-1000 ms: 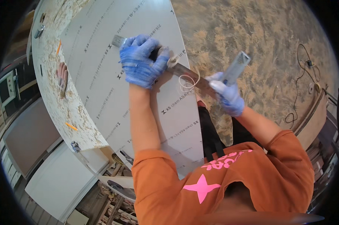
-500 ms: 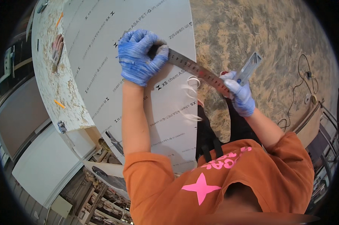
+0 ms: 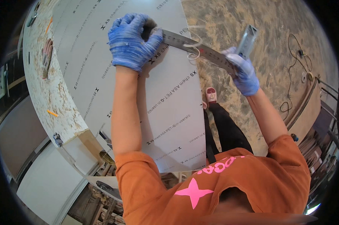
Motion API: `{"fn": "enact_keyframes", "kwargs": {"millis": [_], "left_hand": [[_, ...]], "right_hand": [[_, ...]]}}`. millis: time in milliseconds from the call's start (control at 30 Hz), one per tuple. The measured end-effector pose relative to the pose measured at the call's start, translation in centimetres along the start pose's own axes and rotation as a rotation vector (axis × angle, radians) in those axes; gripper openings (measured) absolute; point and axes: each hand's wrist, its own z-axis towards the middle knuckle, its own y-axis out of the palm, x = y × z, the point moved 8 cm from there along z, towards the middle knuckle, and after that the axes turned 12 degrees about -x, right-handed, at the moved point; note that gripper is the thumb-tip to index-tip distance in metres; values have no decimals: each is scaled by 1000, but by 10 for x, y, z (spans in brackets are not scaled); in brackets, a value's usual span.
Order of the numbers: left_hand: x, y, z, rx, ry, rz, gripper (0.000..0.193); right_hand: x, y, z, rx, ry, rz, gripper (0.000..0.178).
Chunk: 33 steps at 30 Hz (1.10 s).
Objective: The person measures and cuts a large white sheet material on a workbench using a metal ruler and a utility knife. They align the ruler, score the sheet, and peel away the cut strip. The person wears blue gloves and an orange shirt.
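Try square [image 3: 215, 57] across right edge of panel [image 3: 167, 112], glove [image 3: 47, 59] on workbench [image 3: 66, 107] left — cable [image 3: 300, 53] on floor [image 3: 222, 18], far right

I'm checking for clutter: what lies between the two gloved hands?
The head view shows a metal ruler blade running from left hand to right hand, a pale curled strip near its middle.

Square blade [image 3: 214, 57]: smooth metal; handle [image 3: 247, 42]: glossy metal. Board [image 3: 169, 120]: smooth, satin. Gloves [image 3: 126, 47]: knitted cloth, matt. Bench top [image 3: 61, 99]: rough.

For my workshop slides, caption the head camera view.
Blue-gloved left hand and right hand on a metal try square crossing the edge of a grey panel.
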Motion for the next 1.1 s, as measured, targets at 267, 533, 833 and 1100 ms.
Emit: {"fn": "enact_keyframes", "kwargs": {"millis": [267, 533, 833, 1100], "left_hand": [[24, -5, -3, -104, 62, 26, 18], [34, 0, -18, -76, 78, -24, 15], [47, -3, -15, -108, 94, -37, 14], [47, 1, -17, -132, 134, -27, 11]], "right_hand": [[33, 28, 3, -96, -174, 10, 23], [32, -9, -16, -67, -169, 3, 27], [38, 13, -29, 36, -224, -7, 27], [44, 0, -40, 33, -125, -65, 24]]}}
